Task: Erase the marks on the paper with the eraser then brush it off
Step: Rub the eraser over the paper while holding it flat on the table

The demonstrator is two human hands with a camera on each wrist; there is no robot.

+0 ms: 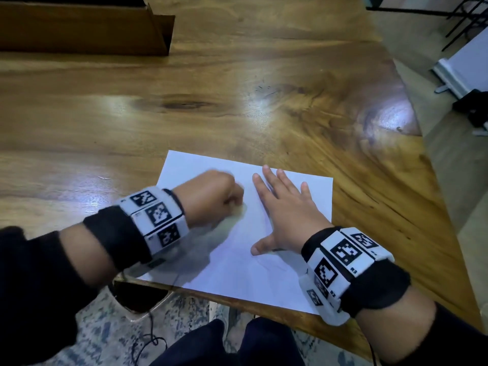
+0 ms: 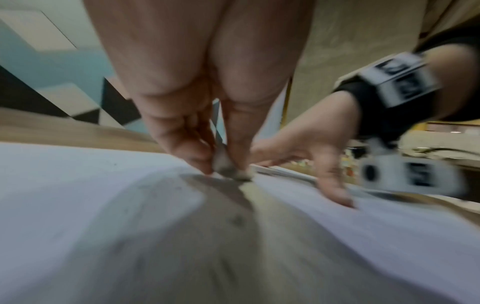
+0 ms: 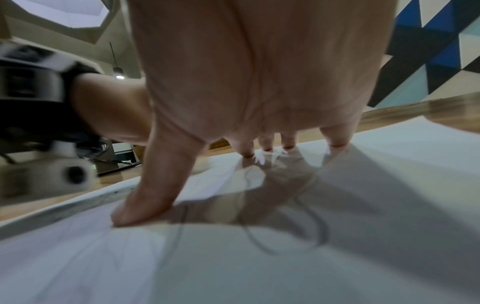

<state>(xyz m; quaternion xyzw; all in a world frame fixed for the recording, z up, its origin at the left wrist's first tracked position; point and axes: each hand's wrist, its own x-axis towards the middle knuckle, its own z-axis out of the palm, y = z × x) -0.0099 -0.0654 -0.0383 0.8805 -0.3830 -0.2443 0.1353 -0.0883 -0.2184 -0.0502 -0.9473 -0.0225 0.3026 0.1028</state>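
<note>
Left hand [image 1: 215,198], curled into a fist, pinches a small grey eraser [image 2: 228,167] between thumb and fingertips and presses its tip against the sheet, the blur in both the head and wrist views suggesting a rubbing stroke. Across the broad wooden tabletop [image 1: 237,101], the white paper [image 1: 232,260] lies near the front edge, at about 6 o'clock in the head view, with one corner hanging just past the edge. Right hand [image 1: 285,210] is spread flat on the paper, fingers straight and splayed, thumb pressed down, holding nothing and pinning the sheet just beside the eraser at its 3 o'clock. Erasing appears to be the step in hand. Looping pencil marks [image 3: 285,232] show under and in front of the right palm, so the next move likely calls for shifting that hand clear and carrying the eraser toward 3 o'clock. A few dark crumbs [image 2: 237,221] dot the sheet; brushing is not yet begun.
</note>
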